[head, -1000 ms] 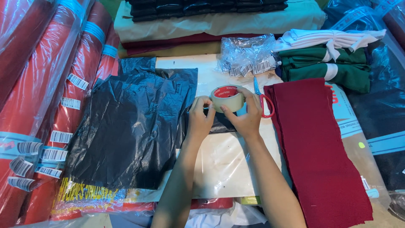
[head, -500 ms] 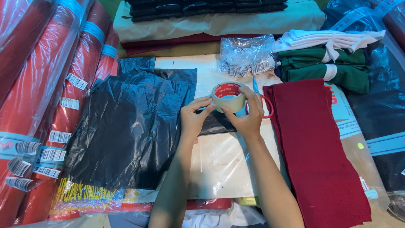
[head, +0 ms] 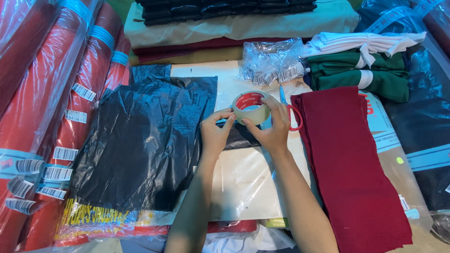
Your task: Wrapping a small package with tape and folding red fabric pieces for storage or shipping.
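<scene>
A crowded packing counter [head: 248, 187] fills the view, pale board showing at the centre, red fabric rolls in clear plastic [head: 51, 84] banked up at nine o'clock, folded dark and cream cloth [head: 243, 23] stacked at twelve, green and white garments [head: 361, 70] at two. A crumpled black plastic bag [head: 145, 140] spreads out left of centre, and a long maroon cloth [head: 351, 164] runs down from three to five o'clock. Right in the middle, both hands are up on a roll of clear packing tape [head: 251, 108]. The right hand [head: 274, 129] has it, fingers wrapped around the roll's far rim and thumb on its near face, clamped firmly. The left hand [head: 215, 131] sits at the roll's nine o'clock, thumb and forefinger pinched together at the roll's outer edge; whether they have caught the tape's free end, I cannot tell. The roll's open core faces up toward the camera, tilted slightly, held just above the bag's right edge. Red-handled scissors [head: 293, 115] lie just behind the right hand, and a clear bag of tags [head: 274, 61] rests at one o'clock.
</scene>
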